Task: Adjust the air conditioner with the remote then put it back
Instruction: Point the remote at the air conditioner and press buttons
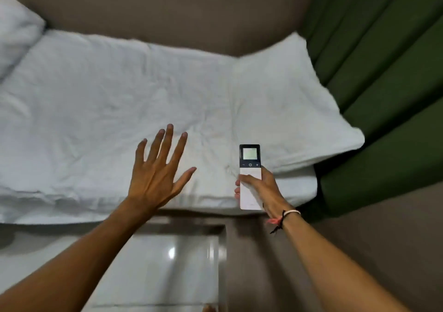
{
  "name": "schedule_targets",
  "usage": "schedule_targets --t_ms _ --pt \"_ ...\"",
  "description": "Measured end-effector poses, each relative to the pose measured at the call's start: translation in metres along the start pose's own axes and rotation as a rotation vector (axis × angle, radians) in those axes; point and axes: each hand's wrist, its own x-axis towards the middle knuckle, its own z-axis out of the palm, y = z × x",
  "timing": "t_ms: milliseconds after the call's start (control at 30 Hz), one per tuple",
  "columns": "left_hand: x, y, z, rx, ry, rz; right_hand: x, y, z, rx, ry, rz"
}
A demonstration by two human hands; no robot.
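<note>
A slim white remote (249, 167) with a dark top, a small lit screen and a row of three buttons is held upright over the near edge of the bed. My right hand (261, 189) grips its white lower half, thumb lying across the front. My left hand (157, 175) hovers to the left of it, palm down, fingers spread and holding nothing. No air conditioner is in view.
A bed with a white sheet (107, 110) fills the middle, with a white pillow (287, 110) at its right end and another (16, 31) at far left. Green curtains (383, 83) hang at right. A glossy white floor (163, 263) lies below, beside a brown wall.
</note>
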Motion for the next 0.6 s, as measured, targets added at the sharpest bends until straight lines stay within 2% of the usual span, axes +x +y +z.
schedule_targets --t_ms 200,433,600 --pt "0.037 -0.066 -0.144 0.110 0.202 -0.095 -0.034 -0.160 0.066 0.125 -0.181 -0.249" --pt "0.048 -0.141 -0.321 0.270 0.405 -0.195 -0.103 -0.313 0.175 0.096 -0.416 -0.521" --pt "0.035 -0.182 -0.419 0.363 0.509 -0.290 -0.154 -0.392 0.249 0.101 -0.442 -0.653"
